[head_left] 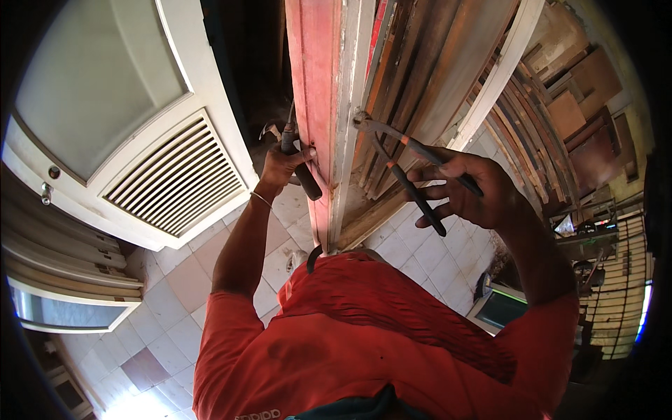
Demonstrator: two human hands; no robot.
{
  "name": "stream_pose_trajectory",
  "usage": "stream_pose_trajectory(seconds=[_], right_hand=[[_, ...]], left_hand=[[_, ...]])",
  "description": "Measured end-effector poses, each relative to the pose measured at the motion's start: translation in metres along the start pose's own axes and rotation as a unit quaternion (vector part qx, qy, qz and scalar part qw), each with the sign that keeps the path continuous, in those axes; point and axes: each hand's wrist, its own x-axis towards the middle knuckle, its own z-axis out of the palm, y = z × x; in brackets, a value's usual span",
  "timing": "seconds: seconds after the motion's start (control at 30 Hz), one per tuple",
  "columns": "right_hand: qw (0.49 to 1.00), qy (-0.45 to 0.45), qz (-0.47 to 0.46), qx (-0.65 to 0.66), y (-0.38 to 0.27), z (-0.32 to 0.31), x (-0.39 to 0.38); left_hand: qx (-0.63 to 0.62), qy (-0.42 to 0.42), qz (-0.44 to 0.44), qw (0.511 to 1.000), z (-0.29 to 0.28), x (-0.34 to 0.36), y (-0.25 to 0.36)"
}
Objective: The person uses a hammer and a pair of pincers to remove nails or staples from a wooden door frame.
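My left hand (pixel 283 165) grips a hammer (pixel 302 175) with a dark handle, its head up near the left face of a tall red-painted wooden board (pixel 318 84). My right hand (pixel 470 189) holds a pair of pliers (pixel 406 157) by the dark handles, which are spread apart. The pliers' jaws sit against the pale edge of the board at about mid height. Both arms come up from my orange shirt at the lower middle. The board stands upright between my two hands.
A white door with a louvred panel (pixel 171 175) and a frosted pane leans at the left. Stacked brown wooden boards and frames (pixel 560 112) fill the right. Pale floor tiles (pixel 175 280) lie below. A crate-like shelf (pixel 616 280) stands at the far right.
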Motion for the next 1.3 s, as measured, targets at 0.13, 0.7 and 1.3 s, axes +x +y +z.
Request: stream_pose_trajectory(seconds=[0.13,0.7,1.3], right_hand=[[0.999,-0.001,-0.028,0.017,-0.003,0.01,-0.001],[0.944,0.265,0.114,-0.163,0.353,-0.141,0.05],[0.889,0.266,0.101,-0.358,0.617,-0.153,0.017]], left_hand=[[-0.001,0.024,0.022,0.999,0.005,-0.005,0.002],[0.05,0.219,0.005,0.974,-0.022,-0.14,-0.024],[0.057,0.288,-0.103,0.95,0.078,-0.297,-0.038]])
